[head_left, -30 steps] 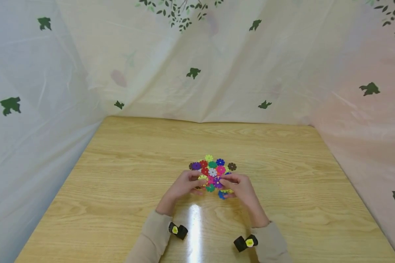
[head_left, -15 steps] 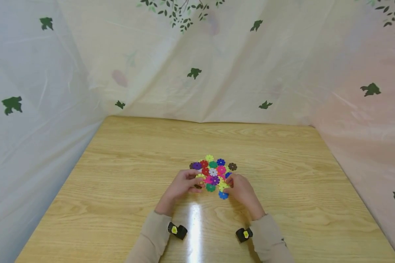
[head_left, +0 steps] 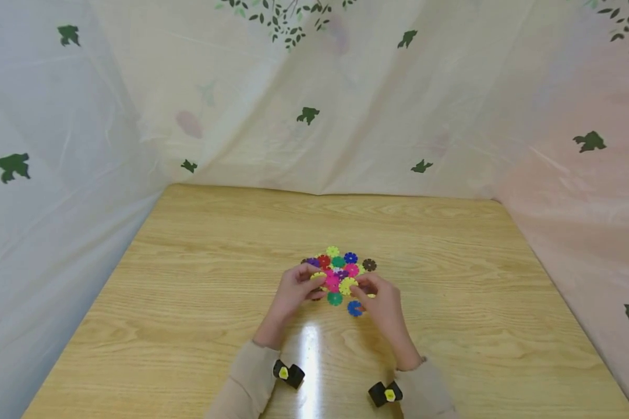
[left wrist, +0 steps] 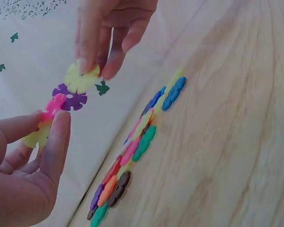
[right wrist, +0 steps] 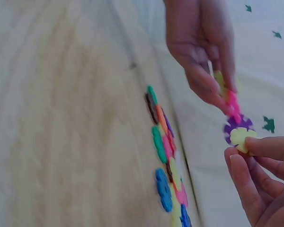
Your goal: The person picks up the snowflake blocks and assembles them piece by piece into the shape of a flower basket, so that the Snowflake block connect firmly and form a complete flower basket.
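Observation:
Above the pile, my left hand (head_left: pixel 296 288) pinches a short chain of plastic snowflake discs. In the left wrist view the chain runs from a yellow disc (left wrist: pixel 37 137) partly behind the fingers, through a pink disc (left wrist: pixel 54 105), to a purple disc (left wrist: pixel 72 100). My right hand (head_left: pixel 385 299) pinches another yellow snowflake disc (left wrist: pixel 82 78) between thumb and fingers. That disc's edge meets or overlaps the purple disc; whether their slots are joined I cannot tell.
Several flower-shaped discs lie in a loose pile on the wooden table, among them a green disc (head_left: pixel 335 298), a brown disc (head_left: pixel 369 265) and a blue disc (head_left: pixel 354 308) nearest the right hand. A patterned cloth (head_left: pixel 356 145) hangs behind the table.
My right hand left the purple disc, went down to the pile and came back up with a yellow disc against the chain's purple end. The left hand keeps its chain, slightly higher.

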Demonstrator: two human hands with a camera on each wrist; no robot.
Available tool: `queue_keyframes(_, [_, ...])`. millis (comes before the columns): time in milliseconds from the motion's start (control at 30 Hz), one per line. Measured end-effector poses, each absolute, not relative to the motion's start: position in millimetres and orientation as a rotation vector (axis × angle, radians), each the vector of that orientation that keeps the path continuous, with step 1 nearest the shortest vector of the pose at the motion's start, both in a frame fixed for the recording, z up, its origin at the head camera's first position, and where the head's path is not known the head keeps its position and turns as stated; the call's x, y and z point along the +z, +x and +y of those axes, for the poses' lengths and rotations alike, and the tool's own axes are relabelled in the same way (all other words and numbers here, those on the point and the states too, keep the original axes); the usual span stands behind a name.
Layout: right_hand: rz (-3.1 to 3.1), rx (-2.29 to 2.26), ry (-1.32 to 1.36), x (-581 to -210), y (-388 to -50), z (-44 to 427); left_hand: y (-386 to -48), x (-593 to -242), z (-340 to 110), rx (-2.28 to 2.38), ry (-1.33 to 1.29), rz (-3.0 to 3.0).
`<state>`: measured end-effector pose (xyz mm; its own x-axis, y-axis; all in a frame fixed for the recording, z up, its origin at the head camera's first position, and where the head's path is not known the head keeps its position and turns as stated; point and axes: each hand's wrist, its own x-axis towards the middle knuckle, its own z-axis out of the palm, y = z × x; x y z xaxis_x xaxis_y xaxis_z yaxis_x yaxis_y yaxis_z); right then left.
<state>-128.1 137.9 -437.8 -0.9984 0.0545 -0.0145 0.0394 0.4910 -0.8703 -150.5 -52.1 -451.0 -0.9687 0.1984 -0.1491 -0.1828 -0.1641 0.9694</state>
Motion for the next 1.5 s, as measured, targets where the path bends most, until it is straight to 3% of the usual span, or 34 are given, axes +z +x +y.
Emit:
queue_keyframes(900, [-2.456,1.037,0.361,-436.9,-116.8,122.4,-140.0,-448.2,-48.5,2.104,0.282,2.155])
queue_keyframes(1500, [-2.542,0.974,0.373,-433.1,-126.8,125.8,-143.3,-456.6,-44.8,2.117,0.159,2.119])
